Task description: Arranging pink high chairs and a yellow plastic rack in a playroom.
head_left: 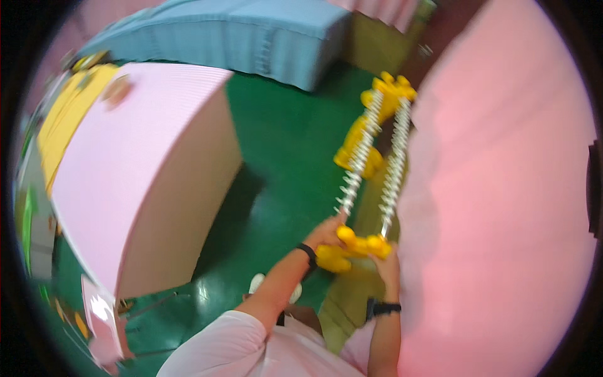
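A long rack has yellow rounded end pieces and two parallel white bars lined with small pegs or hooks. It stretches away from me, its near yellow end close to my body. My left hand closes round the near left corner, where the left bar meets the yellow end piece. My right hand grips the near right corner of the same end; its fingers are partly hidden. A yellow part of unclear shape shows beside and beneath the left bar. Blur softens the details.
A bed-like block with a pink cover runs along my right, close to the rack. To the left stands a pink-topped box-shaped block, a yellow cloth beyond it. A blue-covered block lies across the far side. The floor is green.
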Tool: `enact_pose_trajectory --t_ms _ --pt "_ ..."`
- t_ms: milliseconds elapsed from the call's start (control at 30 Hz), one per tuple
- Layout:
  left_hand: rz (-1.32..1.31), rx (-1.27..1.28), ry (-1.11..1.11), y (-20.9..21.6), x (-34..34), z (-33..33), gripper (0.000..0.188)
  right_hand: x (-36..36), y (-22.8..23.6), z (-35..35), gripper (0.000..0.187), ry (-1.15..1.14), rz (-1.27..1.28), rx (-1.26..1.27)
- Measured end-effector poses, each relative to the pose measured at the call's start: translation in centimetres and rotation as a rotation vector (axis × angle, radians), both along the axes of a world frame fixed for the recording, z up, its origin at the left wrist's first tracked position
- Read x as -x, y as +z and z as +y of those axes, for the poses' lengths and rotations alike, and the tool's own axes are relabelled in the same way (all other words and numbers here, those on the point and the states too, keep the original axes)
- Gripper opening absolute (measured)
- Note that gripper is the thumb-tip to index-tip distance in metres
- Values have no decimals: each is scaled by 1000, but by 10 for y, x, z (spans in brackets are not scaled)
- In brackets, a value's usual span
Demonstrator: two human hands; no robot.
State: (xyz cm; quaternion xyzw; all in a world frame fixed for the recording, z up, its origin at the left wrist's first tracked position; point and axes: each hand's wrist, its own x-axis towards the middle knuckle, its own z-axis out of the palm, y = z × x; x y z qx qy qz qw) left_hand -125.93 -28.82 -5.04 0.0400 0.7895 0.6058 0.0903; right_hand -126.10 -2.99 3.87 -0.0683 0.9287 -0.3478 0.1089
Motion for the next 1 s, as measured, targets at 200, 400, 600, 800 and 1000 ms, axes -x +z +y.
enact_pose_trajectory --t_ms 200,400,600,800,1000 --pt "-62 227 155 -10 -21 -6 124 -1 -5 -15 71 39 -46 -119" --pt "-149 408 276 5 -42 3 118 -5 -4 -13 70 63 -10 -180" --pt "-157 396 262 -11 -163 -26 72 -7 -6 0 85 110 -33 -320" --pt "-477 392 555 -35 -419 -81 39 -82 25 -63 77 192 159 -382" --pt "-704 253 1071 -1 -641 -75 36 -195 43 -196 43 608 159 -187"
